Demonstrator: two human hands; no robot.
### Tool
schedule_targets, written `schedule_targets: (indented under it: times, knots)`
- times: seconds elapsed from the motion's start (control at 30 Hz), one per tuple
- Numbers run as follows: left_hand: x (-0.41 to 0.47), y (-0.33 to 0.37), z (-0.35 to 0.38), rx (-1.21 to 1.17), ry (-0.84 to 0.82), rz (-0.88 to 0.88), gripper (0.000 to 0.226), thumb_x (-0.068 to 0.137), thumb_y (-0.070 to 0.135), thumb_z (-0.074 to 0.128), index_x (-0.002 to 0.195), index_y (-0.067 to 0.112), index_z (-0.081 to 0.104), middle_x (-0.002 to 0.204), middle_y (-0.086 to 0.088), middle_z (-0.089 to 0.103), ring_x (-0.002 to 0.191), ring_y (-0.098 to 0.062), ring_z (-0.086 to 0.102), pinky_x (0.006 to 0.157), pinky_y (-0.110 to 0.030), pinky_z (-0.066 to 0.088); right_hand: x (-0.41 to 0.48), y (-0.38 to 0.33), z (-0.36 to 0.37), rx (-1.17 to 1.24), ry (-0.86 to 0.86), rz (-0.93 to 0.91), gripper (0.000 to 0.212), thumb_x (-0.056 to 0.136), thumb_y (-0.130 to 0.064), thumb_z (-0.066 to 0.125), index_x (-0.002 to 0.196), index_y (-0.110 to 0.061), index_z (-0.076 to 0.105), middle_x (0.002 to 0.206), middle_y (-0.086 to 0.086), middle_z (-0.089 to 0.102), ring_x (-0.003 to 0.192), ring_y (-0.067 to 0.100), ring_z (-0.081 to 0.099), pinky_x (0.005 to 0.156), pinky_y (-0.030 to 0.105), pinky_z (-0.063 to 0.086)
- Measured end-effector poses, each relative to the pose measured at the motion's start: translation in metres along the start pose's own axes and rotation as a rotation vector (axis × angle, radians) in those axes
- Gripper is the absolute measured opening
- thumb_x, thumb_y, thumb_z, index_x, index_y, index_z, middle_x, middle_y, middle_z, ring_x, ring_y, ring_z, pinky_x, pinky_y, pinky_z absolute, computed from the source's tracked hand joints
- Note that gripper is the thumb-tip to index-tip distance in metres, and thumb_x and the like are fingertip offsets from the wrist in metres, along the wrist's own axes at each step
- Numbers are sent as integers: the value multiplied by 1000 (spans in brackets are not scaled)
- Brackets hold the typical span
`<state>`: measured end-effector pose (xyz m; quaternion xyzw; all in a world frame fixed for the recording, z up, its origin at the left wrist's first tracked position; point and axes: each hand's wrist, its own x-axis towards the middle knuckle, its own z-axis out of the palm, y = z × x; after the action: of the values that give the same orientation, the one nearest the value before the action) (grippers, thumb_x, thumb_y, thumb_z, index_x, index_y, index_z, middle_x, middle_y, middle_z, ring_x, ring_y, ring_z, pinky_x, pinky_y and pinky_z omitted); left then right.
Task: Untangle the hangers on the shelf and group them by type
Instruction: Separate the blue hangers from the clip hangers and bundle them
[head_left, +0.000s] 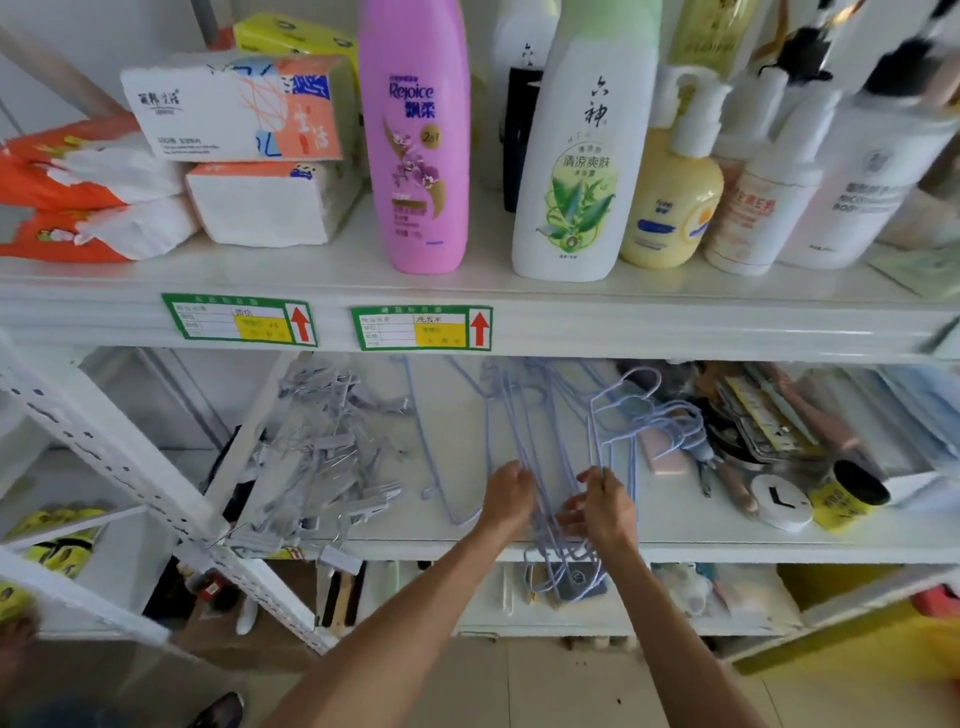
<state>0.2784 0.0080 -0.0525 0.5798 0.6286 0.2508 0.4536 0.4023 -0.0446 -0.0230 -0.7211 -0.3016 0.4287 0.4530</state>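
Note:
A tangled bunch of pale blue wire hangers (524, 415) lies across the middle of the white lower shelf (675, 525), with hooks hanging over the front edge. My left hand (509, 496) grips the wires on the bunch's left side. My right hand (602, 506) pinches wires on its right side, close to the front edge. A heap of grey clip hangers (322, 452) sits to the left on the same shelf. One more blue wire hanger (447, 457) lies flat between the heap and my hands.
Right of the hangers lie a pink flat item (662, 452), pliers (709, 470), a white round disc (782, 501) and a yellow-black can (847, 496). The upper shelf holds tissue packs (234, 109) and tall bottles (421, 135). A white perforated shelf post (130, 467) slants at left.

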Motion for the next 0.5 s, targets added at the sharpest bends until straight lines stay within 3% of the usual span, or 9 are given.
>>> schedule_targets:
  times: [0.1,0.17,0.23,0.33,0.5]
  knots:
    - [18,17,13,-61,-8,-89,35,92,27,43,91,-1,64,105,-26,67,102,-37,63,77,-34,42,8,7,-6,-54,77,-28,28,106,-25,34,97,-6,53,77,25,65,48,29,66,42,34,54]
    - [27,23,22,-123,-4,-152,28,94,20,53,97,-4,66,107,-26,67,103,-37,63,79,-36,46,12,12,-7,-149,167,-92,27,102,-23,34,90,-6,51,73,23,61,49,30,62,43,42,55]
    - [28,29,29,-141,-8,-148,22,92,20,58,94,-1,66,102,-24,68,99,-36,65,81,-39,49,15,15,-9,-294,235,-110,23,95,-21,35,86,-6,50,75,18,60,62,35,62,55,51,56]
    - [30,30,41,-85,-41,-101,11,90,13,54,91,6,63,99,-20,69,94,-34,67,78,-37,51,10,8,-18,-593,271,-78,13,93,-10,43,97,-3,53,95,16,60,84,34,60,70,41,51]
    - [36,38,51,-90,-68,-61,25,90,7,46,107,7,64,101,-14,70,93,-30,67,79,-36,52,17,7,-32,-896,297,-79,26,91,-17,53,114,-5,58,116,15,53,108,31,49,83,39,48]
